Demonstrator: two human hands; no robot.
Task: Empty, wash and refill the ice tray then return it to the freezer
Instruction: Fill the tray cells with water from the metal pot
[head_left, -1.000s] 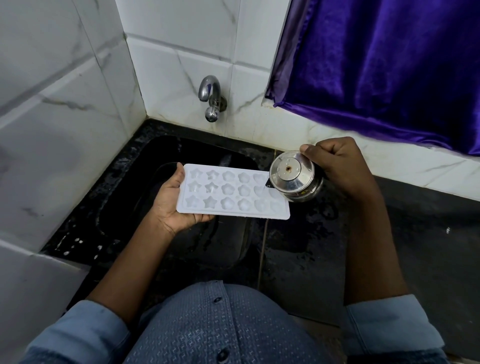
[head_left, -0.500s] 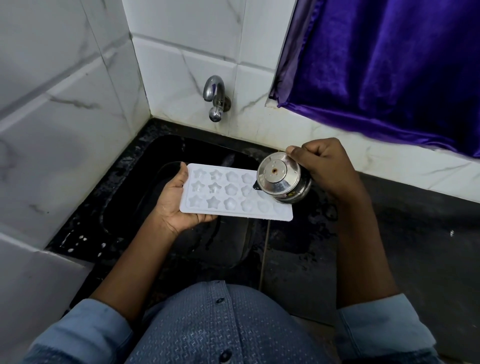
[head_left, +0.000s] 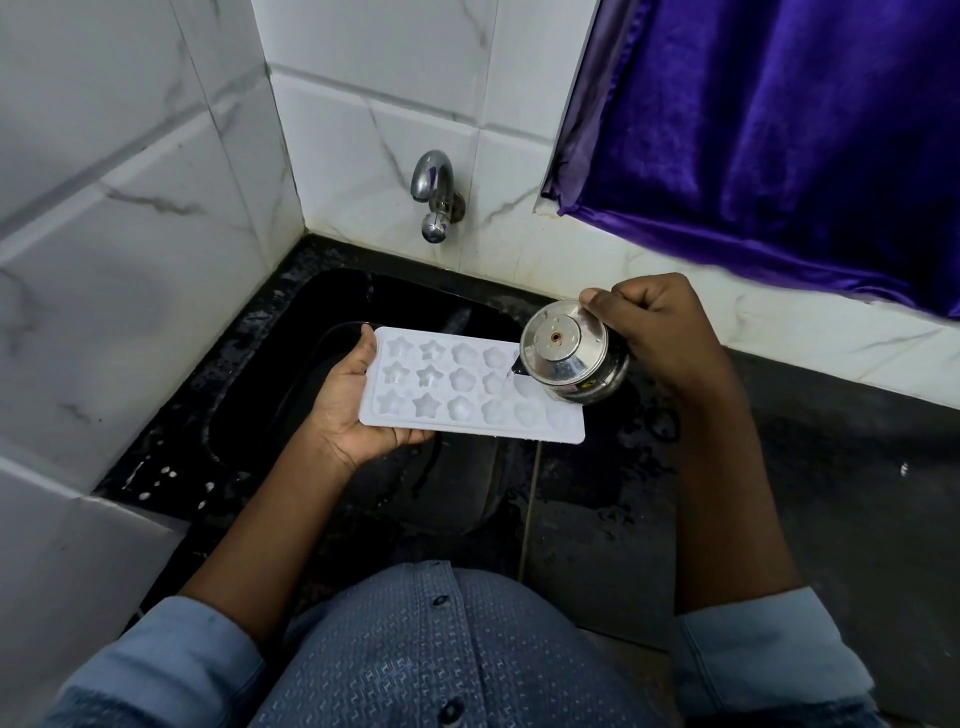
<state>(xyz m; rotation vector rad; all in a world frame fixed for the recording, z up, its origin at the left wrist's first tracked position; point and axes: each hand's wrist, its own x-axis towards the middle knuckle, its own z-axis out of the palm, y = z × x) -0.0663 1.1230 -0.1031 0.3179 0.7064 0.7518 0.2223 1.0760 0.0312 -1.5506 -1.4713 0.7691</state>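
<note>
head view shows the left hand (head_left: 358, 410) clamped on one short end of the thin, light ice tray (head_left: 470, 387), which probably flexes and slips when wet, while the right hand (head_left: 657, 332) is closed on the tilted steel jug (head_left: 569, 353).

A single wide-angle view comes from a camera worn on the person's head, looking forward and steeply down, so the person's own shirt front fills the bottom edge and both forearms reach up and away into the middle. It sits close over the work: the left hand (head_left: 358, 415) and right hand (head_left: 660, 332) are near the centre, with a black sink (head_left: 291, 374) below and beyond the left hand and a wall tap (head_left: 434, 200) further beyond it. Tiled walls bend at the left edge from the wide lens, a purple curtain (head_left: 779, 130) hangs beyond the right hand, and no second view overlaps.
</note>
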